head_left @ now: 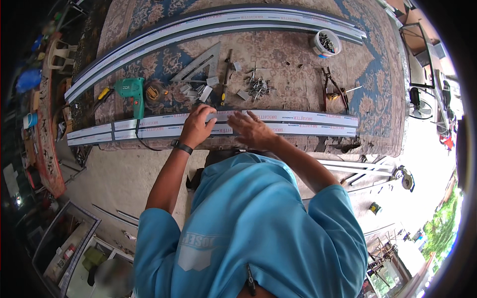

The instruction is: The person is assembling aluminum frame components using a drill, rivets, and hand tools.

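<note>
White-filmed metal profiles point(308, 130) lie along the carpet's point(381, 130) near edge, left hand point(196, 125) curled over them, grip unclear, right hand point(253, 130) spread open; probably stiff, lightish, slick-filmed, prone to flexing, best held wide apart near both ends.

Subject wears a loose, creased blue short-sleeved shirt point(268, 213) with a pale grey print point(195, 259), lettering plus shield-like block, on the left front, a narrow dark strip point(250, 280) near the neckline, and a black band point(184, 148) around the left wrist.
</note>
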A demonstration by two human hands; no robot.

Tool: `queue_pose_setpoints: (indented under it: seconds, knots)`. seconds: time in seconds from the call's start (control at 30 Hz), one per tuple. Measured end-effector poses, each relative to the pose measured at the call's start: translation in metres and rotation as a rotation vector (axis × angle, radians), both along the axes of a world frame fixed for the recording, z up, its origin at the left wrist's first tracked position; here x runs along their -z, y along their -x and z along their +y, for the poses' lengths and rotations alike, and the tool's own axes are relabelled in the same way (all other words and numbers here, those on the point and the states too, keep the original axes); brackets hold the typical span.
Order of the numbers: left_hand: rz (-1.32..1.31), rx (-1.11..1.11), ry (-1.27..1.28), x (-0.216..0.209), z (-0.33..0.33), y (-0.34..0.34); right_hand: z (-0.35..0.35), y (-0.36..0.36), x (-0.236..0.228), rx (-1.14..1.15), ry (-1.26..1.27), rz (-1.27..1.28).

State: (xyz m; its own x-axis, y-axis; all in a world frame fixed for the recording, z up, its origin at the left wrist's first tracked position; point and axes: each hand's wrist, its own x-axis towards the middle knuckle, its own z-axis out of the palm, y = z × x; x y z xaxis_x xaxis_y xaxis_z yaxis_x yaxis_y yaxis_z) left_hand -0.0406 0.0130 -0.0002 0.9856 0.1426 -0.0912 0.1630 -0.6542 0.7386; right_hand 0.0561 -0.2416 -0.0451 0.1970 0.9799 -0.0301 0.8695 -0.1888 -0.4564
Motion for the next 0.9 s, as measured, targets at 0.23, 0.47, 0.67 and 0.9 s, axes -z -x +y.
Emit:
queue_pose_setpoints:
  seconds: [0.23, 0.47, 0.67, 0.9]
  knots:
    - [-0.137, -0.059, -0.063, 0.002, 0.058, 0.014, -0.024, 0.001, -0.020, 0.600, -0.136, -0.044]
    - [-0.063, -0.262, -0.065, 0.007, 0.125, 0.002, 0.036, -0.040, -0.002, 0.809, -0.305, -0.008]
    - [-0.199, -0.332, -0.186, -0.006, 0.174, -0.013, 0.050, -0.050, 0.013, 0.756, -0.162, 0.026]
    - [0.122, -0.717, -0.467, 0.033, 0.259, 0.028, 0.045, -0.048, 0.019, 0.668, -0.091, 0.063]
